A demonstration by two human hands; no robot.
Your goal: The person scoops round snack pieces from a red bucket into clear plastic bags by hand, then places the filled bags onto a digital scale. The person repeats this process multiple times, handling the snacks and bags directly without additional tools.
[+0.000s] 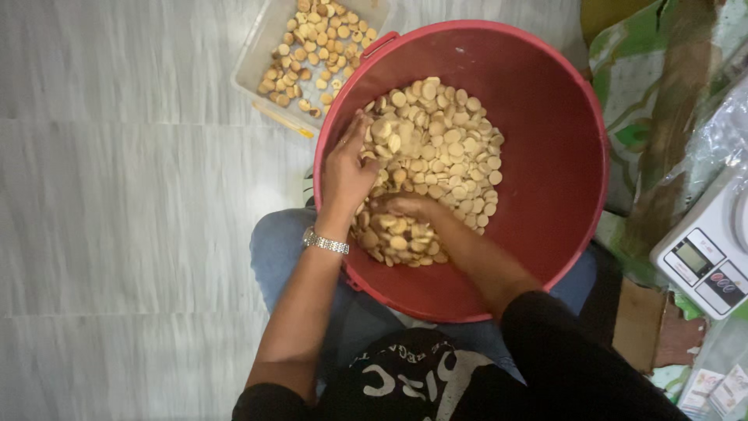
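Presently: one round red plastic tub point(545, 117); countless small round beige biscuits point(444, 148); left hand point(347, 175), right hand point(405, 206) both spread wide, buried among them.

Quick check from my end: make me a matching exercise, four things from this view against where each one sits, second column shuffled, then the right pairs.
Things:
1. red tub
2. clear tray
3. white scale
4. wristwatch

Places:
A. on the left hand's wrist
B. at the right edge of the view, on the patterned cloth
C. on the person's lap, holding a heap of pale round biscuits
D. on the floor, past the tub's upper left rim, holding browner biscuits

Pairs: 1-C, 2-D, 3-B, 4-A

Both the left hand and the right hand are down in the biscuits.
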